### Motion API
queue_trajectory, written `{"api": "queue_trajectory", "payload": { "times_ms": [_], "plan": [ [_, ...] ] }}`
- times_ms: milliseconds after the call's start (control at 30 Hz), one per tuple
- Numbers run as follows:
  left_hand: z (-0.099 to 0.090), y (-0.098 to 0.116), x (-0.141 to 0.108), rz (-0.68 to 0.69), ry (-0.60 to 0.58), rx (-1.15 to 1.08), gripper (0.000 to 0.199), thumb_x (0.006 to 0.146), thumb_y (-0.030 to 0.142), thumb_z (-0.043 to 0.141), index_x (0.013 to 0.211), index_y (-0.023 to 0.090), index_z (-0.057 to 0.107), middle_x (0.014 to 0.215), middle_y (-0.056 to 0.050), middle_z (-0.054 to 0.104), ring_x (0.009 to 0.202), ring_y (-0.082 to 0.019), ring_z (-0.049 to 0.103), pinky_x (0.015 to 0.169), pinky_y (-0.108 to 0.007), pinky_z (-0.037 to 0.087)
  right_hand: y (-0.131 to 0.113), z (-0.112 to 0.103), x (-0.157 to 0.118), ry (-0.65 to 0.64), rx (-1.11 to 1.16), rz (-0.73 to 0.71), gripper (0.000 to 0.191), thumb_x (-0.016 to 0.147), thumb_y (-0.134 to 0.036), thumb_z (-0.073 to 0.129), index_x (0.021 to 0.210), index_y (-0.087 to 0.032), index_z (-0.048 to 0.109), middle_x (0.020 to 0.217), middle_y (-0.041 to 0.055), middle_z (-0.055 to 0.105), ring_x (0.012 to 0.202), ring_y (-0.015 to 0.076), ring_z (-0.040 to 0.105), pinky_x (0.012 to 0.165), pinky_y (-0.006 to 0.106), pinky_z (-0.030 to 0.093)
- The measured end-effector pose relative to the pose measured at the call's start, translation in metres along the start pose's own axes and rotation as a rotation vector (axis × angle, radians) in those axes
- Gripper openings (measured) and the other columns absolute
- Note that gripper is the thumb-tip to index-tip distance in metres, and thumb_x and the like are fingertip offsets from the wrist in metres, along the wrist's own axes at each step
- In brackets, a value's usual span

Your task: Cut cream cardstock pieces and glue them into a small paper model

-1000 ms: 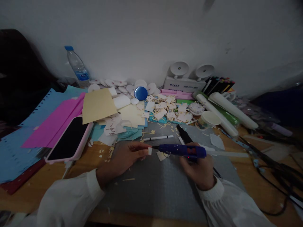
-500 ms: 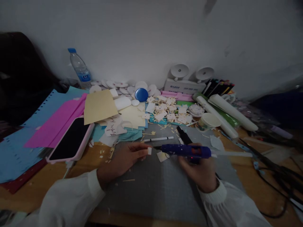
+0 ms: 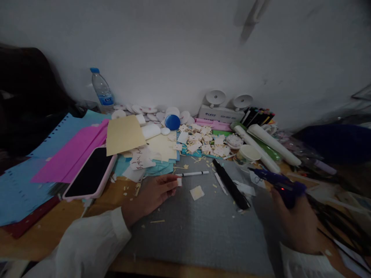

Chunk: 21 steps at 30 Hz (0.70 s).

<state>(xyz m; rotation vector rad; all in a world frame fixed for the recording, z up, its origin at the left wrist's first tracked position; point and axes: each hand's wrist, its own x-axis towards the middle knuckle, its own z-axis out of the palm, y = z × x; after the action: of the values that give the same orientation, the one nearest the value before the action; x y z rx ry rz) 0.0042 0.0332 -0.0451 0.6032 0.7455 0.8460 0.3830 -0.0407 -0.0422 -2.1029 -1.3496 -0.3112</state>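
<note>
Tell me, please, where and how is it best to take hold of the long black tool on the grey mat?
Probably grip the long black tool around its middle, coming from above, pinching across its narrow width. It is slim and lies slanted on the grey mat, with a thin white stick close on its left, so approaching from that side looks tighter.

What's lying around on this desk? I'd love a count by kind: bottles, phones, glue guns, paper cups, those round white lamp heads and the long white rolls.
Bottle: 1
Phone: 1
Glue gun: 1
Paper cup: 1
Round white lamp heads: 2
Long white rolls: 2
Total: 8
</note>
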Motion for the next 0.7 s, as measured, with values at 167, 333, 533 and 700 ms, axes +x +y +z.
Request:
{"api": "queue_trajectory", "payload": {
  "times_ms": [167,333,533,700],
  "plan": [
    [-0.003,-0.001,0.001,0.012,-0.001,0.002,0.025,0.064,0.020,0.083,0.086,0.015,0.072,0.074,-0.001,0.062,0.064,-0.009,0.053,0.060,-0.020,0.042,0.027,0.017,-0.015,-0.129,-0.081,-0.114,0.045,0.083,-0.057,0.043,0.089,-0.015,0.057,0.070,0.0123,0.062,0.064,0.0335,0.065,0.050,0.042,0.049],
    [0.001,0.002,-0.002,0.007,0.014,0.031,0.030,0.061,0.021,0.085,0.087,0.013,0.072,0.071,-0.001,0.061,0.062,-0.009,0.053,0.058,-0.020,0.041,0.016,-0.020,-0.030,-0.173,-0.373,-0.183,0.045,0.083,-0.057,0.042,0.095,-0.016,0.055,0.078,0.0170,0.061,0.076,0.0393,0.063,0.062,0.050,0.049],
    [0.010,0.005,-0.004,-0.030,0.093,0.062,0.030,0.056,0.021,0.086,0.082,0.015,0.072,0.072,0.000,0.062,0.061,-0.008,0.051,0.058,-0.018,0.040,-0.055,-0.068,-0.042,-0.254,0.025,-0.523,0.015,0.088,-0.038,0.047,0.091,-0.025,0.054,0.082,0.0078,0.063,0.075,0.0263,0.064,0.067,0.041,0.052],
    [0.002,0.003,-0.003,0.017,0.029,0.109,0.029,0.063,0.025,0.083,0.088,0.017,0.071,0.074,0.001,0.060,0.063,-0.008,0.051,0.057,-0.018,0.039,-0.115,-0.019,-0.031,-0.614,0.261,-0.901,0.035,0.085,-0.020,0.054,0.120,-0.023,0.052,0.120,0.0111,0.057,0.114,0.0234,0.054,0.093,0.037,0.048]
  ]
}}
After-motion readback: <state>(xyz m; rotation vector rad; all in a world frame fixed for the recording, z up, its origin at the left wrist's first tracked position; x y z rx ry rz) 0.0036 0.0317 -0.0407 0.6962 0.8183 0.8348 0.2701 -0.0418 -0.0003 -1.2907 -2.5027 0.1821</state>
